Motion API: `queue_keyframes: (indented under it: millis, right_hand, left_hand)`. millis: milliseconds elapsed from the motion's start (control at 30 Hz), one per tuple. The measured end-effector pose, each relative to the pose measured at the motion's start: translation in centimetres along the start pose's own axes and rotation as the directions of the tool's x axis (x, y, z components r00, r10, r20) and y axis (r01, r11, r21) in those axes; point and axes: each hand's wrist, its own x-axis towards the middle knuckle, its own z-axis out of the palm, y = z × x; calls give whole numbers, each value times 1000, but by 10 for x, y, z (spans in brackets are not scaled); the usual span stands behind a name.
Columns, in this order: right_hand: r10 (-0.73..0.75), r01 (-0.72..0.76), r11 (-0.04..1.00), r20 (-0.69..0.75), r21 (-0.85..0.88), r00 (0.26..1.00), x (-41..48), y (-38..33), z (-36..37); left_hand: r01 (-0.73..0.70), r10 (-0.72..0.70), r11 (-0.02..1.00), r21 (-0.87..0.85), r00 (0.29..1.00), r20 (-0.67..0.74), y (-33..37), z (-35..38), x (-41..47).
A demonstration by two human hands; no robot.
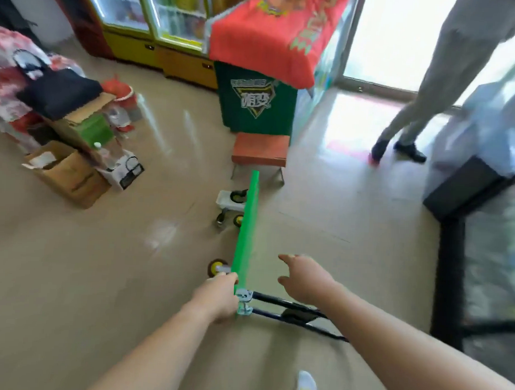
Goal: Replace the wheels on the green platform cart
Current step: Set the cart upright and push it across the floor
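The cart is tipped up on its long edge on the glossy beige tile floor, so from up here the green plastic deck is just a thin bright strip.

- The left hand is wrapped around the deck's near end, right above a silvery metal bracket.
- The right hand hovers just right of the deck with its fingers spread and loose, touching nothing.
- I count four wheels, all sticking out on the deck's left side. Three are up by the far end and one is near the left hand.
- They're small, round and dark-tyred. At least three have yellow hubs, but the fourth is too blurry to call.
- There's a white boxy bit among the far three.
- The handle is two thin black tubes lying flat on the floor, off to the right from the near end.
- Just past the cart's far end is one low stool with a flat orange-red rectangular top.
- Behind that is a dark green cabinet under a red cloth.
- Well left of the cart are a couple of brown cardboard boxes.
- Well to the right are a black mat and someone's grey trouser legs.
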Motion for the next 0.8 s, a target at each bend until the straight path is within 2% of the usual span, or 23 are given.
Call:
queue_keyframes:
  millis: [167,300,567,800]
  right_hand:
    - [256,-256,956,13,145,966,-19,82,34]
    - [379,-383,903,57,197,923,-22,155,68]
    - [491,-515,827,158,223,857,17,287,167]
    - [467,-491,851,160,187,870,92,368,269]
  left_hand:
    - [-156,145,984,89,983,117,43,39,37]
    - [-224,197,966,127,961,195,79,82,74]
    - [-264,222,952,158,945,242,129,187,173]
    - [-341,277,896,285,930,240,143,286,269]
